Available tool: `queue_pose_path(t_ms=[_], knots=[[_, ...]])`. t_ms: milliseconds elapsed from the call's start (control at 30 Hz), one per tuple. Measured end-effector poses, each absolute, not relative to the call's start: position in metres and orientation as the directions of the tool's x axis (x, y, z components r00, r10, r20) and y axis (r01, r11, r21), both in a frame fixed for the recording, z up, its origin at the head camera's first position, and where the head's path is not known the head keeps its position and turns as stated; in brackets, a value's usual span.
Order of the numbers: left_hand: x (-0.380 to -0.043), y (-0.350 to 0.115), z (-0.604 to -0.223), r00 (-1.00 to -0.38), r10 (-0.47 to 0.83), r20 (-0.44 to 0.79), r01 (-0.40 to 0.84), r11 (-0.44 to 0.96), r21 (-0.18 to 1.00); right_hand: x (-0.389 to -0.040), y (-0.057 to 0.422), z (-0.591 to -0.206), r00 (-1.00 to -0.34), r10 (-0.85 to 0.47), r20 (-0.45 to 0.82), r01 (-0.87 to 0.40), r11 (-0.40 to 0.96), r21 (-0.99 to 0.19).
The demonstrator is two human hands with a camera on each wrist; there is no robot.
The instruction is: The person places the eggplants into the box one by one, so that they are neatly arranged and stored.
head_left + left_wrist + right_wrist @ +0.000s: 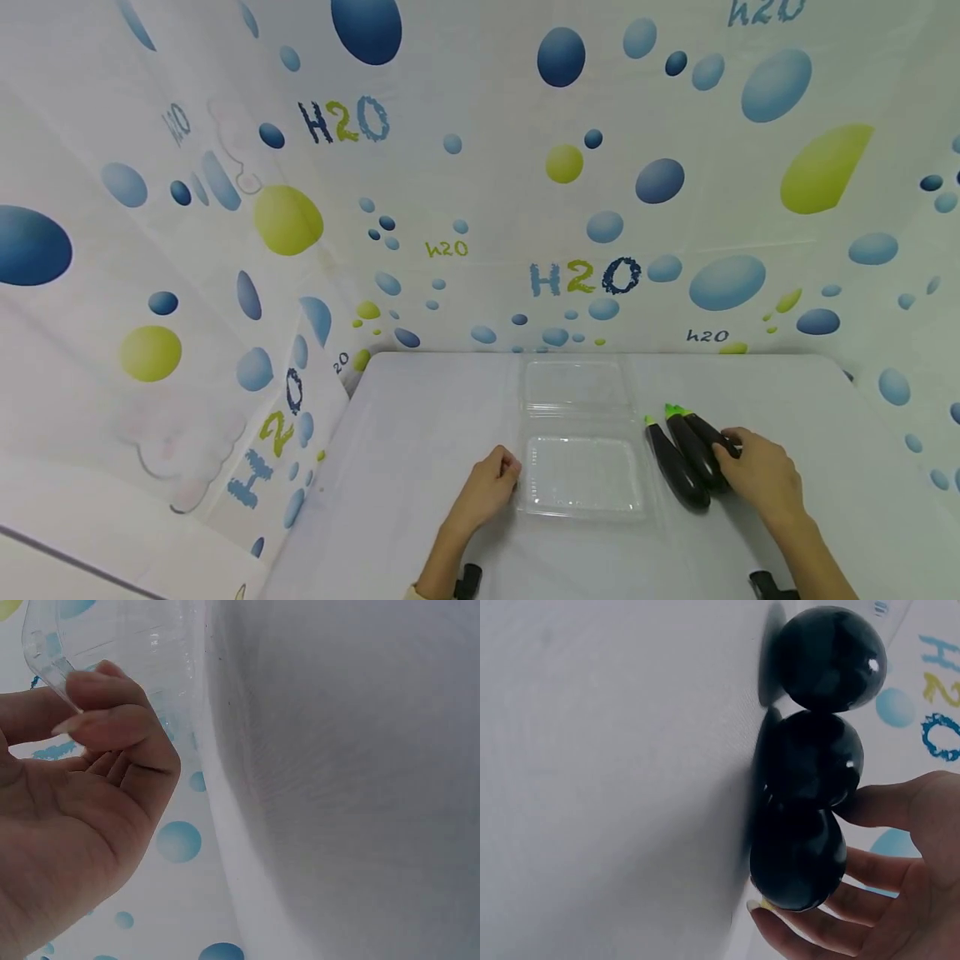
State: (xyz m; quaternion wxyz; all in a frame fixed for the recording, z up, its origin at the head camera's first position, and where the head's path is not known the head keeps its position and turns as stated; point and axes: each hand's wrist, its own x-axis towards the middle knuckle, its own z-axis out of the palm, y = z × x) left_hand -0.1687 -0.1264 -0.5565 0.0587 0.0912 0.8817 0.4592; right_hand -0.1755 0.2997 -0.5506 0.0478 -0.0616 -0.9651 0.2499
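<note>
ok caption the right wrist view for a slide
A right hand grips the end eggplant in a row of three.

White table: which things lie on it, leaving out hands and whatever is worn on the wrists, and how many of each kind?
Eggplants: 3
Open clear plastic box, counted with its lid: 1
Total: 4

We see the box (587, 513) lying on the table (405, 433), one half behind the other. Left of its front half is the left hand (487, 487); right of it lie three eggplants (692, 448), the right hand (763, 477) at the rightmost. Behind hangs a curtain (495, 192).
</note>
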Motion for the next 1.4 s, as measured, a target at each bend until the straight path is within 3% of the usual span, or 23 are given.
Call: queue_pose_path(t_ms=[367,1400], knots=[[-0.168,-0.123,-0.56,-0.982,0.179,-0.062,0.037,0.504,0.863,-0.179,0.303,-0.553,-0.991,0.127,0.05,0.087,0.867,-0.49],[-0.166,-0.123,-0.561,-0.981,0.188,-0.044,0.05,0.464,0.884,-0.178,0.296,-0.542,-0.977,0.158,0.142,0.059,0.846,-0.529]])
